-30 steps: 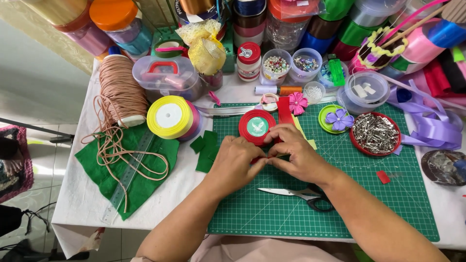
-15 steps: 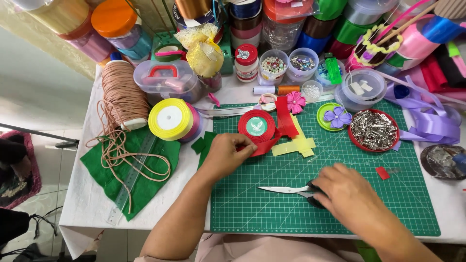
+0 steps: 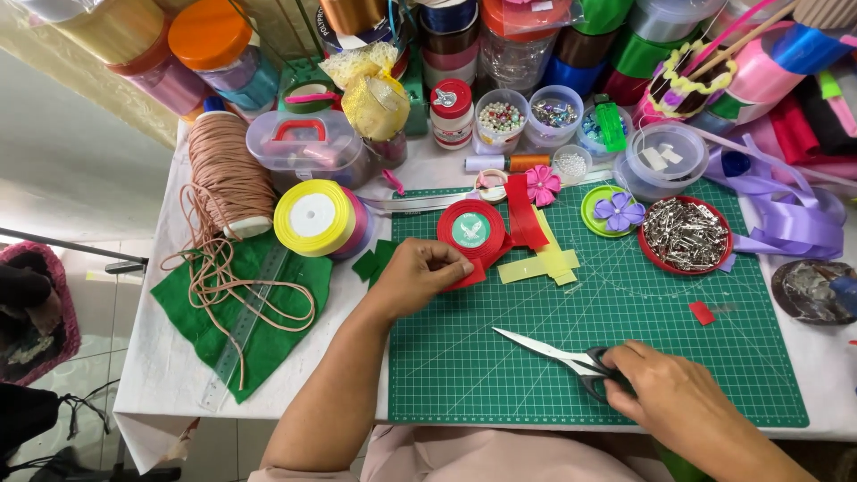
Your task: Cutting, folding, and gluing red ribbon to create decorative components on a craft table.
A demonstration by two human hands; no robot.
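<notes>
On the green cutting mat (image 3: 678, 357), the left hand (image 3: 418, 278) pinched a red ribbon end (image 3: 468, 276) just beside its red spool (image 3: 471, 230). Right hand (image 3: 671, 397) gripped the scissors (image 3: 571, 359) by the handles, blades parted, lying flat. Yellow ribbon strips (image 3: 541, 264) lay near the spool.

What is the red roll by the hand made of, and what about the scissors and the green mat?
The red roll looks like satin ribbon: thin, glossy, with a loose tail under the left hand. The scissors at the right hand seem to have shiny metal blades and dark handles, probably plastic. The green mat looks like matte rubbery plastic with printed grid lines.
</notes>
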